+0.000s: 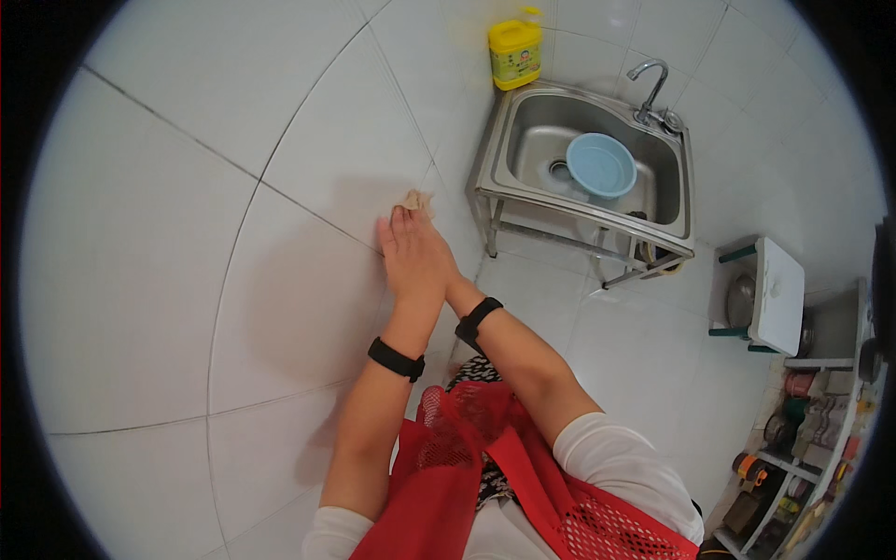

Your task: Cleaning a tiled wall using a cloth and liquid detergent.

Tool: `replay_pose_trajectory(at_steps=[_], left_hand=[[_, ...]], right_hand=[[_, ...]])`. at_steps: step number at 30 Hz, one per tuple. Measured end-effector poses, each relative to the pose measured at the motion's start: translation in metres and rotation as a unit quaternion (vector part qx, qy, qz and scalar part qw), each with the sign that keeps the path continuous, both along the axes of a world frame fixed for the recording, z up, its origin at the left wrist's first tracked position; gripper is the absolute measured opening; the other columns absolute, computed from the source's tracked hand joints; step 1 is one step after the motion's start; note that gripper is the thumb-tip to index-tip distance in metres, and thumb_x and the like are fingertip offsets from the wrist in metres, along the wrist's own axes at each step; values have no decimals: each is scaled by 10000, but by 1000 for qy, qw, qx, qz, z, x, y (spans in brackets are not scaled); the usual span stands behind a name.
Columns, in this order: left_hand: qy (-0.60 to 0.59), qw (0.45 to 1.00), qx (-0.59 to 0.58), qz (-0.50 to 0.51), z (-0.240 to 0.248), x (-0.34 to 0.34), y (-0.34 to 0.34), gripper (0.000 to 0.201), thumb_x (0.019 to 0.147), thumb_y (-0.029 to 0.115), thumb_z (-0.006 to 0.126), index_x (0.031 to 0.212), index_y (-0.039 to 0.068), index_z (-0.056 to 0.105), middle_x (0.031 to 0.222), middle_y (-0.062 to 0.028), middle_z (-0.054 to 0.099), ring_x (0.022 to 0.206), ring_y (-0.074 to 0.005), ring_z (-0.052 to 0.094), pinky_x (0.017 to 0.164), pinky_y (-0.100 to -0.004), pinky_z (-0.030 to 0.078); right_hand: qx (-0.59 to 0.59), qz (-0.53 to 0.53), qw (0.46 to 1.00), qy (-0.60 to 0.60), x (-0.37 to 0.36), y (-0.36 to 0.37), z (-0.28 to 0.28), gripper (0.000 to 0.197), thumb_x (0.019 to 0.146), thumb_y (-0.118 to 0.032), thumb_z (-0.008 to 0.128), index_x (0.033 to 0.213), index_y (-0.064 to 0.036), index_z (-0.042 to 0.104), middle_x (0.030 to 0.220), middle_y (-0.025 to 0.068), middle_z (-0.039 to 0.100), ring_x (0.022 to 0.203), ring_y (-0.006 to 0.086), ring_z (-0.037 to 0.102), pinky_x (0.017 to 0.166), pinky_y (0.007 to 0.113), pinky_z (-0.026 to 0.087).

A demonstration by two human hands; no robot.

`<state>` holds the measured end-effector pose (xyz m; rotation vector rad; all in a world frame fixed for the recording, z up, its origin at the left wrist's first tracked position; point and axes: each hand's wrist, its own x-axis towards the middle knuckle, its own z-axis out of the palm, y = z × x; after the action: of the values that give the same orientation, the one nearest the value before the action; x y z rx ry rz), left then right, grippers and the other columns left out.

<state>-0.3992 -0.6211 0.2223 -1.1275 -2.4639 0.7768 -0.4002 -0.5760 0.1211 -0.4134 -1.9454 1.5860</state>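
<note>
My left hand point(413, 257) lies against the white tiled wall point(308, 289), its fingers stretched out and nearly flat. At its fingertips a crumpled beige cloth point(416, 201) touches the tiles, partly covered by the hand. My right hand point(454, 283) reaches in from the right beneath the left one. Its fingers are hidden, so what they grip cannot be made out. Both forearms cross near the wrists, and each wears a black band.
A steel sink point(523, 149) on a metal stand holds a light blue basin point(602, 165). Beside its faucet point(651, 89) wall stands a yellow jug point(515, 54). To the right are a white-topped stool point(777, 294) and a loaded shelf point(807, 364). White tile floor point(644, 355) lies between.
</note>
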Motion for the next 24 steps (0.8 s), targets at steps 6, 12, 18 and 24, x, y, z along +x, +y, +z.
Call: replay_pose_trajectory(at_steps=[6, 12, 18, 24], left_hand=[[-5, 998, -53, -26, -26, -3, -11, 586, 954, 269, 376, 1470, 4, 292, 1524, -105, 330, 1447, -229, 199, 1173, -495, 30], [-28, 999, -18, -18, -6, 4, -9, 567, 950, 249, 388, 1458, 6, 324, 1519, -80, 349, 1440, -214, 218, 1177, -482, 47], [-28, 999, -40, -3, -21, -5, -25, 559, 972, 256, 351, 1476, 20, 291, 1541, -77, 300, 1458, -215, 164, 1183, -474, -7], [-11, 999, -52, -14, -40, -3, -17, 549, 961, 235, 367, 1464, 21, 319, 1526, -72, 332, 1451, -216, 184, 1182, -477, 17]], right_hand=[[-13, 0, 1000, -20, 13, 8, -2, 523, 979, -266, 472, 1427, -30, 343, 1441, 195, 406, 1321, 323, 405, 1094, 340, 307], [-32, 22, 999, -24, 16, 12, 27, 466, 951, -237, 500, 1354, -21, 414, 1354, 179, 492, 1258, 323, 471, 1024, 356, 384], [-90, 58, 994, 2, -2, -6, -5, 520, 975, -260, 448, 1435, -46, 332, 1458, 198, 386, 1321, 356, 405, 1062, 362, 356], [-36, 17, 999, 27, -1, 1, -11, 528, 986, -273, 441, 1427, -5, 331, 1458, 208, 379, 1335, 333, 388, 1091, 342, 315]])
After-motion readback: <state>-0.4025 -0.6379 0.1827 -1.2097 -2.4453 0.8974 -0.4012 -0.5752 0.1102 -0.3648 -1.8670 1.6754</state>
